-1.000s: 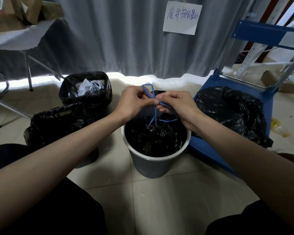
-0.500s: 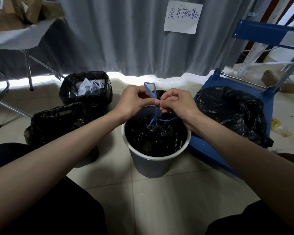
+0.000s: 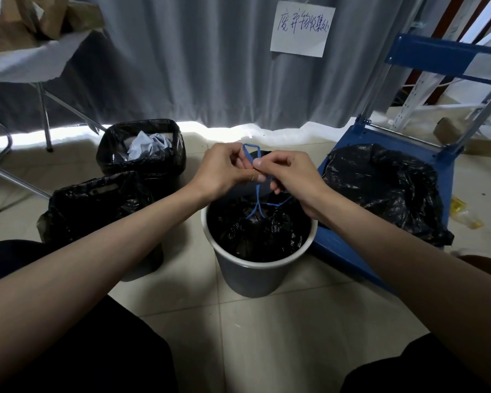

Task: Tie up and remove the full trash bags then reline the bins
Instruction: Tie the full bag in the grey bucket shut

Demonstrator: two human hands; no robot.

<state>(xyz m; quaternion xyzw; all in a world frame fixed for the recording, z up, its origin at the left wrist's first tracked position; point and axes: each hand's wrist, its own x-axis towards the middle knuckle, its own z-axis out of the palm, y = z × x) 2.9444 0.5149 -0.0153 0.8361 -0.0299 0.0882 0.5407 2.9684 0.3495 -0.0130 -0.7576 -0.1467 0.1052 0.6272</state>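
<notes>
right hand [image 3: 292, 177] moved closer to left hand [image 3: 224, 171] | both hands' fingers pinch blue drawstring [image 3: 257, 194] above bin [image 3: 255, 276]

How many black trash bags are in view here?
4: one in the round grey bin, one lining the far bin, one front left, one on the blue cart. Others may be hidden.

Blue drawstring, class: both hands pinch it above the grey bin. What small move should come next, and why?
Probably pull the two hands apart to cinch the knot. The left hand and right hand both pinch the blue drawstring, whose loop stands open above them, while the black bag sits gathered but not lifted inside the grey bin.
</notes>
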